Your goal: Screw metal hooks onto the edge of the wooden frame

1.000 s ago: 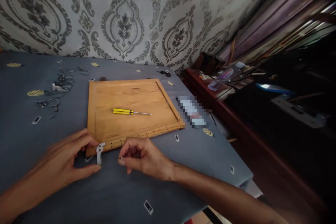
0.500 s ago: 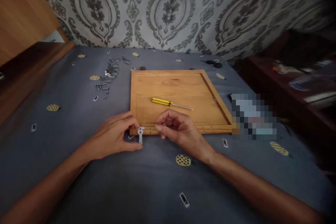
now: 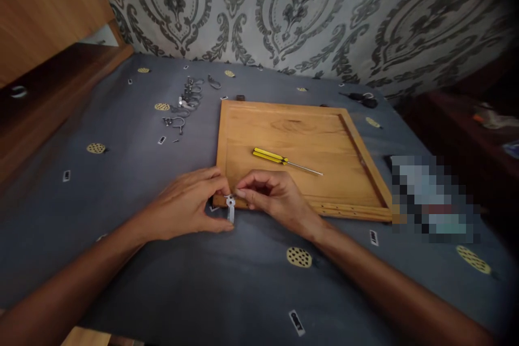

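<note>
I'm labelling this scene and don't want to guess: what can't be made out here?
All in the head view:
Right hand: whatever it may pinch is too small to identify.
Wooden panel: part of its near rail is hidden behind the right hand.
Metal parts: overlapping and too small to count.
Pixelated object: details masked by the blocks.
Wooden furniture: cut off by the left and top edges.

My feed is dim, and I can't tell where the light comes from. The board (image 3: 292,138) reads clearest, and the bracket (image 3: 231,213) shows pale against the cloth (image 3: 194,292), which sinks into shadow at the bottom. To the right, the desk (image 3: 446,119) drowns in near-black. I see the wall (image 3: 235,27) pattern stretch toward that side, the clips (image 3: 188,101) go soft, and coarse pixel blocks mask an item (image 3: 432,197).
</note>
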`<state>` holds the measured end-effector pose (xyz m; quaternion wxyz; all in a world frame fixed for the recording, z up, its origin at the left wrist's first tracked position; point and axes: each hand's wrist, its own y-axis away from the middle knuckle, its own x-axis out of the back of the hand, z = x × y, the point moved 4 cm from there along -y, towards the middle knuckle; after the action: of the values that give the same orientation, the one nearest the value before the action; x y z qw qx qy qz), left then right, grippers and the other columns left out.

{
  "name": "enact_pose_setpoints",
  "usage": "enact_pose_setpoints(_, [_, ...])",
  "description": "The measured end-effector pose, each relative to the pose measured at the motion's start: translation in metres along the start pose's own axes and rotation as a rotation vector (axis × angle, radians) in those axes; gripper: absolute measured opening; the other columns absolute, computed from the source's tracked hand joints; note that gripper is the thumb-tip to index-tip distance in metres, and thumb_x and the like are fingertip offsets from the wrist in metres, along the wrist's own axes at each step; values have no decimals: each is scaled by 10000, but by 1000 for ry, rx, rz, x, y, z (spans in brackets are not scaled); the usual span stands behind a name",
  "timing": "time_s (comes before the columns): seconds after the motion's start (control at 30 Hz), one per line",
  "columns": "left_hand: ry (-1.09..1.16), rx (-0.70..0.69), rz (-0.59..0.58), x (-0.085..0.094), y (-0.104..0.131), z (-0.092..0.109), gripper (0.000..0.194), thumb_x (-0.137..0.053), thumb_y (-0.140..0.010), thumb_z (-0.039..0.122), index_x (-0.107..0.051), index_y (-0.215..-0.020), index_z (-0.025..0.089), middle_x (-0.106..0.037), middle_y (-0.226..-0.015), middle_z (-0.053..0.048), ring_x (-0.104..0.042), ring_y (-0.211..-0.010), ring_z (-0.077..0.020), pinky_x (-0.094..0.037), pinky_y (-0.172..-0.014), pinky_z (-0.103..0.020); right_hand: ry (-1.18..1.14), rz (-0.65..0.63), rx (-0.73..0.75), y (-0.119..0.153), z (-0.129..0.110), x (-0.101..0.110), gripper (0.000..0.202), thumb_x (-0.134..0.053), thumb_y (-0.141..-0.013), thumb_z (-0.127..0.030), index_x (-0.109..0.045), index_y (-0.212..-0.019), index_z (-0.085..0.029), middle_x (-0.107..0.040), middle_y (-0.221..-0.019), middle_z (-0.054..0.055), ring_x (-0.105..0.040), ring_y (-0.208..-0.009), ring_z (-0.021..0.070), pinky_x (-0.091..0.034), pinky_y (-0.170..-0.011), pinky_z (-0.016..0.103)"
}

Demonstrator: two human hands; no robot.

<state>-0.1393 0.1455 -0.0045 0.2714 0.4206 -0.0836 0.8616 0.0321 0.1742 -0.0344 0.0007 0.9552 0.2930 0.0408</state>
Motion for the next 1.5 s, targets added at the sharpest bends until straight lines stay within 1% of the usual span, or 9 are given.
enact_pose_setpoints(0.17, [9, 8, -15, -1, 0, -1, 289, -833, -791, 335, -599, -906, 211, -573, -907, 30, -578, -863, -175, -384, -708, -272, 38, -18, 21, 2, 2, 3, 170, -716, -843, -326, -672, -851, -162, -576, -623, -41, -516, -527, 60, -430, -509, 193])
enact_pose_setpoints(0.4, [9, -6, 1, -2, 0, -2, 279, -819, -787, 339, -600, -910, 217, -584, -927, 38, -581, -830, -160, -393, -706, -269, 175, 36, 136, 8, 1, -2, 79, -684, -888, -238, -698, -905, -163, -663, -717, -15, -526, -557, 56, -418, -516, 184])
enact_pose_setpoints(0.73, [26, -8, -8, -2, 0, -1, 290, -828, -799, 330, -596, -917, 202, -581, -956, 25, -588, -887, -174, -394, -739, -281, 362, 60, 297, 13, -5, -3, 172, -673, -917, -138, -680, -1084, -177, -720, -812, -24, -582, -592, 48, -426, -503, 161])
enact_pose_setpoints(0.9, [32, 13, -28, -2, 0, -2, 292, -827, -803, 327, -589, -914, 199, -568, -942, 26, -584, -899, -180, -397, -743, -289, 469, 60, 334, 17, -8, -5, 279, -650, -930, -100, -649, -1193, -194, -769, -898, -9, -703, -717, 86, -534, -624, 182])
enact_pose_setpoints(1.03, [43, -8, -27, -1, 0, -1, 280, -820, -813, 325, -584, -885, 192, -554, -925, 28, -574, -885, -173, -412, -762, -293, 758, 24, 471, 20, -17, -10, 307, -541, -1003, -115, -593, -1292, -205, -794, -998, 23, -763, -844, 129, -603, -744, 229])
enact_pose_setpoints(1.13, [59, -17, -25, 0, -1, 0, 273, -812, -815, 317, -575, -861, 191, -553, -920, 26, -571, -870, -173, -409, -746, -288, 930, 0, 631, 24, -25, -15, 255, -471, -1036, -112, -593, -1252, -172, -794, -1009, 52, -765, -843, 135, -602, -734, 233])
enact_pose_setpoints(1.2, [54, -8, -27, 0, -1, 0, 288, -812, -808, 327, -558, -830, 192, -549, -908, 28, -566, -847, -170, -395, -716, -284, 994, -18, 681, 25, -27, -18, 220, -451, -1042, -99, -611, -1180, -158, -792, -969, 56, -755, -796, 133, -581, -700, 231])
enact_pose_setpoints(1.37, [51, -20, -23, -1, -1, -2, 300, -811, -804, 321, -540, -809, 193, -545, -897, 31, -558, -842, -167, -379, -707, -279, 1002, -1, 694, 27, -26, -19, 200, -461, -1042, -102, -647, -1088, -159, -775, -848, 32, -722, -693, 127, -523, -623, 228])
enact_pose_setpoints(1.5, [52, -22, -8, -1, -1, -2, 311, -819, -795, 323, -536, -816, 195, -542, -894, 34, -560, -839, -166, -379, -708, -277, 962, 37, 648, 26, -23, -17, 162, -502, -1051, -160, -662, -1076, -156, -789, -879, 41, -736, -686, 135, -537, -624, 230])
